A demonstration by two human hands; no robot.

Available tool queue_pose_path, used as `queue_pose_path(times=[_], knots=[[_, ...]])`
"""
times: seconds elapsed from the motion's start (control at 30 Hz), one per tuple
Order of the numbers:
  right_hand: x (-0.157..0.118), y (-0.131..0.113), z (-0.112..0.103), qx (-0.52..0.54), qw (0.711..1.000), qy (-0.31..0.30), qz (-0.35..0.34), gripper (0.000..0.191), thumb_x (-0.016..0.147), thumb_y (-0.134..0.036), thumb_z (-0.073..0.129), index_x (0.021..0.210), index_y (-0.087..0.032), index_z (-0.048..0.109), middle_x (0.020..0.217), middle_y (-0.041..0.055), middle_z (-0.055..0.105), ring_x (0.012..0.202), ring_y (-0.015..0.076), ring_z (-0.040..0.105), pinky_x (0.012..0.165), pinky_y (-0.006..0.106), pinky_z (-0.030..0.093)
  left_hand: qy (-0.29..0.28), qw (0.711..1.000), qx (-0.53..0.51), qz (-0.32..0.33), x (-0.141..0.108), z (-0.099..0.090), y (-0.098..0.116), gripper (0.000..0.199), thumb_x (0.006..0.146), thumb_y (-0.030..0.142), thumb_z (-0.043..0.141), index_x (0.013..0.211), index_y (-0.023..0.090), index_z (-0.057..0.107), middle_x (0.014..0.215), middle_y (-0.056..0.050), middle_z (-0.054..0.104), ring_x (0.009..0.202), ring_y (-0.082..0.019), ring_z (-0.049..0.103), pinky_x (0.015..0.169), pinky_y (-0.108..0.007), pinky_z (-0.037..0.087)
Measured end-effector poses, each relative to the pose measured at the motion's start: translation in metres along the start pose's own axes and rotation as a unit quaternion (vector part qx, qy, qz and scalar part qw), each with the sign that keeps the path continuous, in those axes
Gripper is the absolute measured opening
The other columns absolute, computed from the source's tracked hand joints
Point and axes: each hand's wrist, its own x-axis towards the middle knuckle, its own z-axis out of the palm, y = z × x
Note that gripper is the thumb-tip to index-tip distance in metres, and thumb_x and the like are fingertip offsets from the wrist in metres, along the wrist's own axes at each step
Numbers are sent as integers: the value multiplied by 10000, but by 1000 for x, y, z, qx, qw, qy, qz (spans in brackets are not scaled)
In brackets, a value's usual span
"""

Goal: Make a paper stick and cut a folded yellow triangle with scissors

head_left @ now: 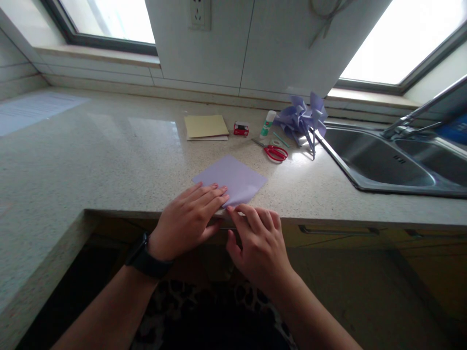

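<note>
A square sheet of light purple paper (233, 177) lies on the counter near its front edge, turned with one corner toward me. My left hand (188, 216), a dark watch on its wrist, rests flat over the sheet's near left side with fingers stretched out. At the near corner, the bent fingertips of my right hand (255, 238) touch the paper. The right thumb stands apart from the fingers, below the counter edge. Both hands partly cover the near corner. Beyond the sheet lie red-handled scissors (275, 152), their blades toward the left.
A glue stick (268, 124), a small red box (241, 129) and a stack of yellowish paper (206, 126) stand along the back. Purple folded-paper pinwheel shapes (302, 116) lie beside the steel sink (357, 187). A thin green stick (281, 140) lies by the scissors.
</note>
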Motion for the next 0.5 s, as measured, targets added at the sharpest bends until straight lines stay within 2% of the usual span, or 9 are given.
queue_pose_path(times=[0.1,0.27,0.4,0.5], knots=[[1,2,-1,4,1000,-2,-2,400,931,-293,581,1319,-195,593,1228,61,654,1055,269,543,928,472,390,4,1000,6,2,0,0,1,507,902,289,669,1380,190,532,1495,-87,538,1400,-288,459,1211,-524,303],[1,4,-2,10,1000,3,-12,352,931,-269,583,1276,-202,614,1213,53,670,1038,257,547,918,461,390,21,999,16,33,-2,-1,1,602,913,268,656,1474,196,449,1560,-87,460,1467,-306,366,1246,-574,196],[2,5,0,7,1000,15,-14,294,926,-231,595,1216,-208,632,1172,41,685,1012,246,550,914,450,390,-10,999,10,34,-3,-1,-1,550,927,256,639,1454,236,481,1549,-38,483,1435,-269,423,1220,-516,280],[2,4,1,12,1000,21,-7,274,927,-220,594,1197,-204,637,1141,47,686,997,241,553,916,446,393,-8,1000,8,26,-2,0,-2,521,936,257,627,1441,245,498,1545,-25,488,1425,-260,438,1201,-499,311]])
